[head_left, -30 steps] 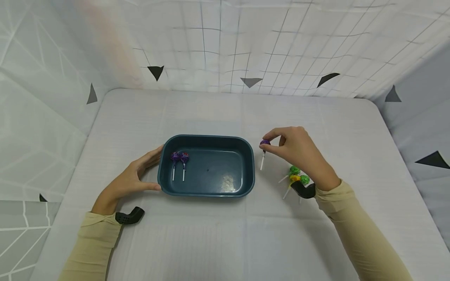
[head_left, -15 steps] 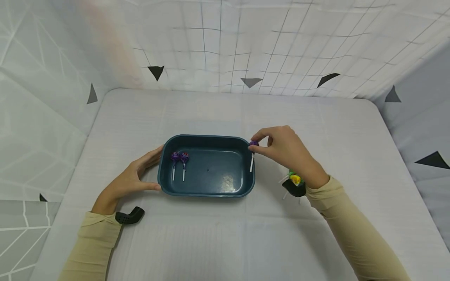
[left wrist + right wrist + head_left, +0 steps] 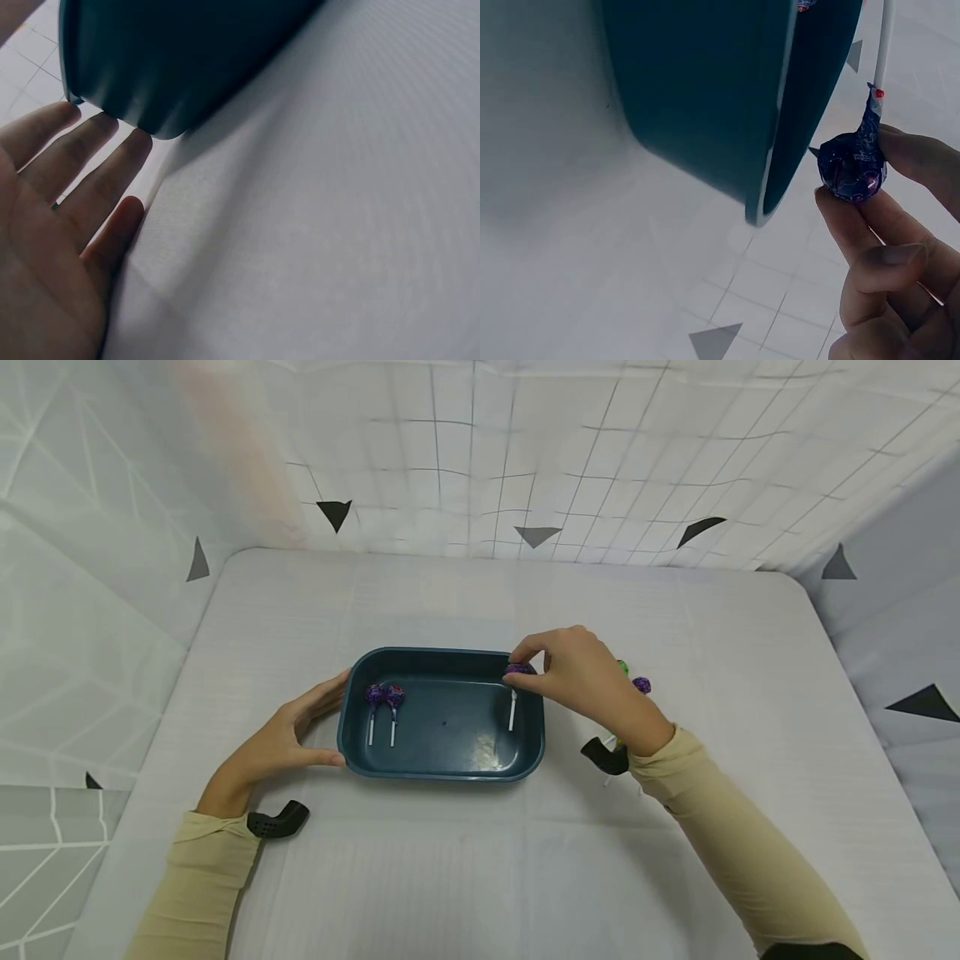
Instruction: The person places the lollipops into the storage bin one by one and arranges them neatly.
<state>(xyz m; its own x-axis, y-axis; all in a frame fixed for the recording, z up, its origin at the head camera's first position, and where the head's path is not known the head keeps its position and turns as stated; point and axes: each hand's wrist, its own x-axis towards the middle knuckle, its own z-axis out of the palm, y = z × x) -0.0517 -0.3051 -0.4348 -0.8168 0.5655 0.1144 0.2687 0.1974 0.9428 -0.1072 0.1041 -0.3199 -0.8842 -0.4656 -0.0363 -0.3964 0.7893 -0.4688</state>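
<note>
My right hand pinches the purple-wrapped head of a lollipop between thumb and fingertips. Its white stick points down toward the front in the head view, and it hangs over the right end of a dark teal plastic tub. Inside that tub, near the left end, two purple lollipops lie side by side with sticks toward the front. My left hand stays at the tub's left end, thumb and fingers spread around the corner. In the left wrist view, straight fingers reach the tub's outer wall.
Right of the tub, more lollipops lie on the white-covered table, mostly hidden under my right hand and wrist. A purple lollipop and a green lollipop show past the hand. White sheets with black triangles surround the table.
My right hand has carried the purple lollipop leftward from beside the tub to over its right end. A purple lollipop behind the hand has come into view. My left hand has kept its place.
</note>
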